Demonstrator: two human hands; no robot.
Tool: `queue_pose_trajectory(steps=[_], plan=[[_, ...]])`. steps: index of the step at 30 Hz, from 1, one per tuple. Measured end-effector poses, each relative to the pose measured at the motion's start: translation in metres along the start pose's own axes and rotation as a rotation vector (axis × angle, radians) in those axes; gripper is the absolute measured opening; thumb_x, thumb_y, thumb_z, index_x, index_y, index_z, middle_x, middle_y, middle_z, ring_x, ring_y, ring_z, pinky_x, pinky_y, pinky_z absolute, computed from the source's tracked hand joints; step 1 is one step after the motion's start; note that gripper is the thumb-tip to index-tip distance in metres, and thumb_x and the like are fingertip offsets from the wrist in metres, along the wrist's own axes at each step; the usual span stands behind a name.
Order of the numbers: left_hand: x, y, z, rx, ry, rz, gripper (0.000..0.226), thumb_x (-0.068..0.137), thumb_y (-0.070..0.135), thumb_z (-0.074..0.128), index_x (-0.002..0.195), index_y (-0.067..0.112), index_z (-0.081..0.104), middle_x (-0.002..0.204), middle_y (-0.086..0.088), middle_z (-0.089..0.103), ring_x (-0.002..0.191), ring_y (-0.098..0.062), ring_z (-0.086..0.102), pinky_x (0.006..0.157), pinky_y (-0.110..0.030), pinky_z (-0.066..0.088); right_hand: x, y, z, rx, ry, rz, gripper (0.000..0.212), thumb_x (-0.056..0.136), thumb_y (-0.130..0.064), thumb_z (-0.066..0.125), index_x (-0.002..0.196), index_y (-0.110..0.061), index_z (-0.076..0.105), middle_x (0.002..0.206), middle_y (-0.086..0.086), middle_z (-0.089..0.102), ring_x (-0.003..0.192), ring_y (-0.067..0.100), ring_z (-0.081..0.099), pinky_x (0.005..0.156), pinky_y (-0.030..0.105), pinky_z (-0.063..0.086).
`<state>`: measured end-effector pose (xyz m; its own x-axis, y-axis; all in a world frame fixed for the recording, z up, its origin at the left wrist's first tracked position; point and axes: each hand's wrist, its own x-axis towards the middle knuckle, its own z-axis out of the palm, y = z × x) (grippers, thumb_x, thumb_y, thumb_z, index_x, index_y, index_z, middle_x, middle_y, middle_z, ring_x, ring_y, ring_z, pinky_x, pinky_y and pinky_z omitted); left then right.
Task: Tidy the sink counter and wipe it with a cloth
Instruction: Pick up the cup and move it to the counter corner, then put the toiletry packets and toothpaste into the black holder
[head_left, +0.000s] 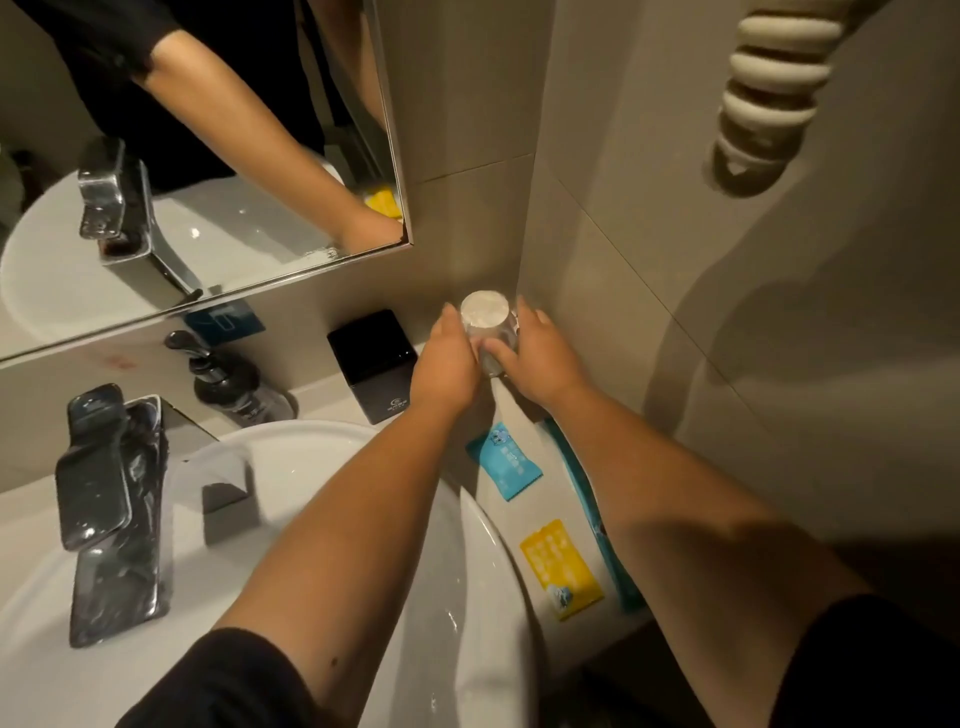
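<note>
A clear glass cup (484, 314) with a pale round top stands in the far right corner of the counter (485, 410), against the wall. My left hand (447, 364) holds its left side and my right hand (537, 358) holds its right side, so both hands are closed around it. The lower part of the cup is hidden by my fingers. On the counter strip right of the white basin (467, 571) lie a blue sachet (504, 460), a yellow sachet (561, 569) and a long teal packet (597, 519). No cloth is in view.
A black square box (374, 364) and a dark pump bottle (234, 384) stand along the back wall. A chrome tap (111, 514) rises at the basin's left. A mirror (208, 156) hangs above, and a coiled white cord (769, 88) hangs on the right wall.
</note>
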<state>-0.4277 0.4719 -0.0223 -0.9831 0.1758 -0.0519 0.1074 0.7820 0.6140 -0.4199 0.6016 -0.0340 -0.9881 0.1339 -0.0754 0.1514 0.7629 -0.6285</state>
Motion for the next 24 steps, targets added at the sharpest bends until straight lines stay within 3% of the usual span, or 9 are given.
queue_pose_trajectory(steps=[3,5,8,10,13,19,24], plan=[[-0.018,0.009,-0.011,-0.03,-0.001,-0.022,0.057,0.099,0.023,0.042,0.147,0.003,0.017,0.137,-0.022,0.044,0.112,-0.035,0.052,0.084,-0.04,0.041,-0.013,-0.005,-0.009,-0.015,0.04,-0.009,0.075,0.09,-0.046,0.054,0.149,-0.012,0.022,0.148,0.013,0.035,0.125,0.031,0.046,0.096,0.039,0.043],[-0.042,0.007,-0.021,-0.028,-0.014,0.046,0.05,0.099,0.024,0.043,0.144,0.008,0.028,0.129,-0.021,0.052,0.108,-0.034,0.054,0.079,-0.035,0.039,-0.032,-0.007,-0.016,-0.037,0.086,-0.054,0.058,0.092,-0.041,0.052,0.142,-0.016,0.035,0.142,0.009,0.042,0.117,0.028,0.052,0.089,0.036,0.045],[-0.09,-0.019,-0.043,0.111,-0.093,0.267,0.032,0.096,0.029,0.045,0.123,0.012,0.051,0.115,-0.016,0.061,0.1,-0.033,0.057,0.077,-0.033,0.041,-0.067,-0.005,-0.012,-0.16,0.074,-0.085,0.038,0.093,-0.038,0.049,0.125,-0.018,0.053,0.124,0.008,0.055,0.102,0.028,0.059,0.081,0.036,0.048],[-0.111,-0.052,-0.056,0.322,-0.124,0.384,0.031,0.097,0.03,0.045,0.116,0.009,0.055,0.113,-0.015,0.061,0.104,-0.034,0.055,0.087,-0.04,0.043,-0.086,-0.004,0.0,-0.266,-0.038,-0.077,0.036,0.094,-0.037,0.047,0.12,-0.015,0.058,0.12,0.01,0.059,0.104,0.03,0.059,0.083,0.039,0.048],[-0.119,-0.09,-0.066,0.518,-0.133,0.482,0.042,0.098,0.035,0.04,0.127,0.007,0.054,0.132,-0.014,0.055,0.127,-0.034,0.044,0.109,-0.046,0.029,-0.099,-0.004,0.022,-0.409,-0.157,-0.026,0.033,0.093,-0.034,0.045,0.112,-0.011,0.058,0.115,0.012,0.06,0.105,0.032,0.057,0.081,0.038,0.045],[-0.111,-0.1,-0.062,0.54,-0.107,0.523,0.044,0.096,0.038,0.038,0.121,0.006,0.053,0.123,-0.015,0.058,0.116,-0.031,0.047,0.106,-0.04,0.028,-0.089,-0.012,0.045,-0.459,-0.245,0.141,0.028,0.092,-0.021,0.053,0.116,-0.006,0.051,0.122,0.015,0.053,0.112,0.034,0.055,0.088,0.04,0.046],[-0.115,-0.106,-0.06,0.578,-0.068,0.472,0.053,0.096,0.042,0.04,0.134,0.006,0.045,0.138,-0.016,0.05,0.129,-0.033,0.042,0.112,-0.04,0.02,-0.082,-0.009,0.032,-0.264,-0.325,0.285,0.036,0.087,-0.023,0.062,0.117,-0.005,0.055,0.12,0.017,0.061,0.108,0.032,0.058,0.088,0.037,0.046]])
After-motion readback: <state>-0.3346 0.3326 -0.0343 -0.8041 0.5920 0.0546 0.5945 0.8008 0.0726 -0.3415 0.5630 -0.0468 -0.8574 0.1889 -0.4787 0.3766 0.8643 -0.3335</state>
